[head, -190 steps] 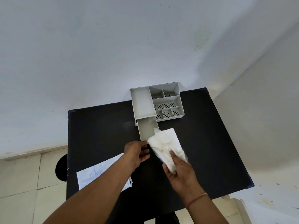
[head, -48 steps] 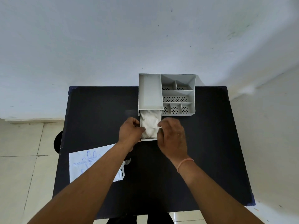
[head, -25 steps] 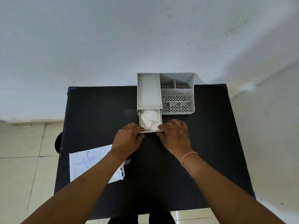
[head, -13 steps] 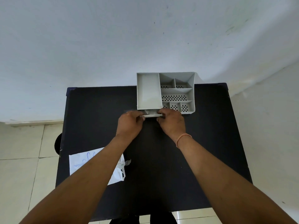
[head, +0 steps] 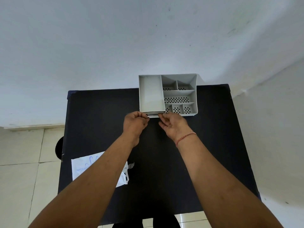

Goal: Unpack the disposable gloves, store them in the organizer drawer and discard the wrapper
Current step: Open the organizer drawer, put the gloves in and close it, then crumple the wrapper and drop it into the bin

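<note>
The grey organizer [head: 179, 92] stands at the table's far edge. Its drawer [head: 153, 115] is pushed almost fully in under the long left compartment, so only the front strip shows. The gloves are hidden inside. My left hand [head: 134, 125] has its fingers curled and pinches the left end of the drawer front. My right hand [head: 175, 127] is at the right end, fingers loosely apart and thumb tip touching the front. The white wrapper [head: 82, 169] with blue print lies flat on the near left of the table, partly under my left forearm.
The black table [head: 213, 145] stands against a white wall, with a second wall close on the right. Pale floor tiles [head: 24, 162] lie to the left. A dark round object [head: 59, 148] shows on the floor beside the table's left edge.
The gloves went from my right hand into the open drawer. Both hands then pushed the drawer in until the gloves were hidden. My right hand has now loosened on the front.
</note>
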Demonstrator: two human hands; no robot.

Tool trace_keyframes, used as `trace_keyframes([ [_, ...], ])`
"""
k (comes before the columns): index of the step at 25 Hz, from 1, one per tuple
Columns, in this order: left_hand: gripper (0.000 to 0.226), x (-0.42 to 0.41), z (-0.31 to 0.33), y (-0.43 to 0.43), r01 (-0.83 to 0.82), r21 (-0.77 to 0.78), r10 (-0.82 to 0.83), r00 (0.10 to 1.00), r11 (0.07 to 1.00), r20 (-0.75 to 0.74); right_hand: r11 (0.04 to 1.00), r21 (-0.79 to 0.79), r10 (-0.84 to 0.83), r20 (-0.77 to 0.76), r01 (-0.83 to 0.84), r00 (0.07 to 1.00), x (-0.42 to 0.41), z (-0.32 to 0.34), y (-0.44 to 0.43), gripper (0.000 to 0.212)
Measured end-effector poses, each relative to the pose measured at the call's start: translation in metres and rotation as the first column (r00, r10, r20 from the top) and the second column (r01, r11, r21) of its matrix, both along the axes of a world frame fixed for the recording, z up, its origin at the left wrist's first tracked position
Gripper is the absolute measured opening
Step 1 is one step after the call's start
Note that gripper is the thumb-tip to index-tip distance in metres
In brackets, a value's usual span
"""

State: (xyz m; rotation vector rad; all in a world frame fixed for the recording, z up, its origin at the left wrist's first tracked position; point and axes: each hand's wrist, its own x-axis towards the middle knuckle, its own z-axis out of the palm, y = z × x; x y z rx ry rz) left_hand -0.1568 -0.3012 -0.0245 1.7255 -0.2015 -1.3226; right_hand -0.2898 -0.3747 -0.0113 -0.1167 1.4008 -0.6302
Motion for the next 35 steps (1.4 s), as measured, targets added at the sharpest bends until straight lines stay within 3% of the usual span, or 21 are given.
trace_keyframes([
  [3, 0.022, 0.01, 0.001, 0.016, 0.033, 0.047, -0.036, 0.996, 0.998, 0.081, 0.996, 0.007, 0.093, -0.014, -0.093, 0.996, 0.007, 0.011, 0.016, 0.033],
  [7, 0.022, 0.042, 0.0, 0.061, -0.036, 0.133, 0.005, 0.973, 0.99, 0.23, 0.898, -0.08, 0.424, -0.108, -0.433, 0.899, 0.036, 0.027, 0.057, 0.018],
  [10, 0.014, 0.073, -0.007, 0.112, -0.091, 0.241, -0.001, 0.935, 0.966, 0.355, 0.736, -0.051, 0.64, -0.271, -0.675, 0.719, 0.061, 0.021, 0.093, 0.023],
  [12, 0.005, 0.091, -0.011, 0.151, -0.133, 0.296, 0.017, 0.932, 0.946, 0.363, 0.574, -0.002, 0.743, -0.421, -0.819, 0.521, 0.073, 0.007, 0.116, 0.035],
  [14, 0.017, 0.103, -0.018, 0.184, -0.131, 0.374, -0.018, 0.93, 0.918, 0.368, 0.433, 0.08, 0.819, -0.45, -0.898, 0.355, 0.085, -0.005, 0.136, 0.063],
  [15, 0.03, 0.106, -0.021, 0.196, -0.106, 0.418, -0.056, 0.933, 0.902, 0.357, 0.399, 0.13, 0.852, -0.419, -0.908, 0.315, 0.089, -0.012, 0.144, 0.075],
  [17, 0.051, 0.105, -0.026, 0.213, -0.043, 0.467, -0.116, 0.945, 0.883, 0.307, 0.395, 0.21, 0.875, -0.382, -0.894, 0.296, 0.096, -0.023, 0.159, 0.079],
  [21, 0.061, 0.099, -0.036, 0.234, 0.046, 0.427, -0.183, 0.941, 0.903, 0.285, 0.398, 0.228, 0.891, -0.327, -0.889, 0.315, 0.11, -0.035, 0.184, 0.039],
  [24, 0.062, 0.103, -0.028, 0.247, 0.081, 0.324, -0.181, 0.938, 0.943, 0.294, 0.366, 0.104, 0.908, -0.255, -0.925, 0.331, 0.12, -0.006, 0.191, 0.026],
  [26, 0.068, 0.109, -0.012, 0.255, 0.104, 0.232, -0.17, 0.943, 0.967, 0.286, 0.402, -0.027, 0.907, -0.127, -0.915, 0.402, 0.121, 0.02, 0.19, 0.029],
  [29, 0.058, 0.108, 0.027, 0.261, -0.06, -0.032, 0.058, 0.997, 0.998, -0.055, 0.545, -0.097, 0.822, 0.256, -0.832, 0.509, 0.115, 0.053, 0.189, 0.045],
  [31, 0.047, 0.098, 0.053, 0.264, -0.155, -0.169, 0.11, 0.962, 0.973, -0.252, 0.551, -0.138, 0.788, 0.41, -0.823, 0.459, 0.11, 0.078, 0.192, 0.049],
  [33, 0.041, 0.089, 0.073, 0.266, -0.251, -0.206, 0.184, 0.938, 0.946, -0.294, 0.527, -0.233, 0.793, 0.479, -0.817, 0.376, 0.104, 0.1, 0.196, 0.053],
  [35, 0.034, 0.085, 0.092, 0.273, -0.351, -0.221, 0.293, 0.921, 0.91, -0.258, 0.469, -0.333, 0.85, 0.42, -0.818, 0.316, 0.099, 0.121, 0.2, 0.05],
])
